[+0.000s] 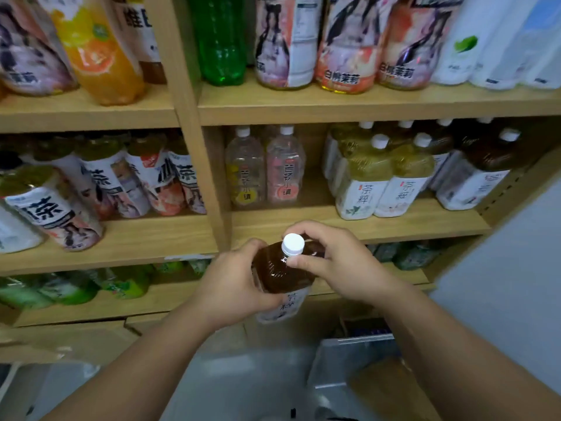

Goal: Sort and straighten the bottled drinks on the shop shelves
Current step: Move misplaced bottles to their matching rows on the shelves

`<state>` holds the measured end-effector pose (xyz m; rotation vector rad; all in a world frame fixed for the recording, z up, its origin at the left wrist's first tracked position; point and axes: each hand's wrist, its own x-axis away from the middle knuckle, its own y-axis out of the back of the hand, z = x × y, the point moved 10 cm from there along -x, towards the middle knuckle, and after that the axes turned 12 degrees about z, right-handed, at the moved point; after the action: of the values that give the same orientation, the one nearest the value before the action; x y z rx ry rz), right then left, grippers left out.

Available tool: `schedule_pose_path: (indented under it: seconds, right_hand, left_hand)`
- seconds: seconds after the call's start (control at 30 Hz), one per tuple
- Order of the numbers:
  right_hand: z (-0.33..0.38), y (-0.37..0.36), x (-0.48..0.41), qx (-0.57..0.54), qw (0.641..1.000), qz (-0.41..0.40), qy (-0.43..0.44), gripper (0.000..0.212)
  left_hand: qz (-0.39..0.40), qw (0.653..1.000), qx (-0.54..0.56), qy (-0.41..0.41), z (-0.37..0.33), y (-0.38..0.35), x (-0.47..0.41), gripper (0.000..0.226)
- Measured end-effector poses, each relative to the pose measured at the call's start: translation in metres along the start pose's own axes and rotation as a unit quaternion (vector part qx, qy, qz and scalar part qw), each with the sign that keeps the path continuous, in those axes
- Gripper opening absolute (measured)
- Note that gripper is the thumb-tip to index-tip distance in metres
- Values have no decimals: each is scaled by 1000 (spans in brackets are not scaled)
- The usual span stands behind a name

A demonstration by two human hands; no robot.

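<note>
I hold a brown tea bottle (280, 273) with a white cap and a white label upright in front of the middle shelf (358, 227). My left hand (235, 282) grips its body from the left. My right hand (329, 261) curls round its shoulder and neck, thumb just under the cap. On that shelf stand two clear bottles (264, 170) at the back left, yellow tea bottles (384, 177) in the middle and dark tea bottles (481, 168) to the right.
A wooden upright (194, 141) splits the shelves. Left bay holds leaning tea bottles (54, 214). The top shelf carries a green bottle (220, 41), pink-label bottles (346, 47) and white bottles (498, 41). Green bottles (76, 288) fill the bottom shelf. A cardboard box (376, 387) sits below right.
</note>
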<state>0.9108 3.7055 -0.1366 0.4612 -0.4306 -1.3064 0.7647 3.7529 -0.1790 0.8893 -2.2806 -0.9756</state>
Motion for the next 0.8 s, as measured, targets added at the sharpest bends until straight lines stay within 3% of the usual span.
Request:
schedule_pose_path:
  seconds: [0.43,0.7,0.8]
  right_hand:
    - [-106,199,100,-76,989,-117,-43,39]
    - [-200,229,147,-156,966,-190,-79,59]
    - [-222,234,151,-176,958,-209,-87,71]
  left_hand:
    - [-6,993,116,-29,-160,-71,-137,71]
    - [-26,989,144,-30,-229,-92,-204,93]
    - [-34,989,143,-31,-250,-102,-223,90]
